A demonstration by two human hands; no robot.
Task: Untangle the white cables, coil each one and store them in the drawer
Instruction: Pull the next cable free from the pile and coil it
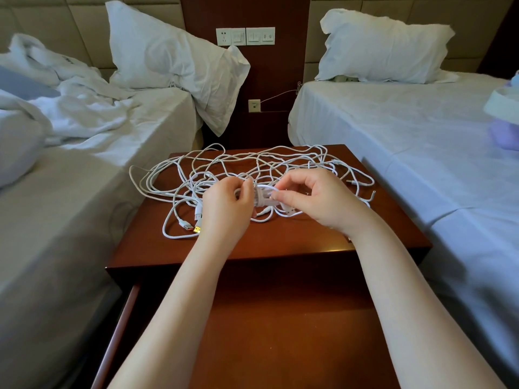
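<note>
While the white cables [252, 164] sprawl in one loose tangle across the table [295, 240], both hands meet near its front over a small wound bundle [264, 199]. The left hand [227, 204] grips one end with curled fingers, probably to stop the turns springing apart. The right hand [317, 197] pinches a strand at the other end, seemingly wrapping or tucking it (which of the two I cannot tell). Several USB plugs [193, 224] rest just left of the left hand. Below the tabletop the drawer [280, 346] stands pulled out, likely so finished coils can drop straight in. No brand or lettering is legible on the cables or the wall switch panel [245, 36].
</note>
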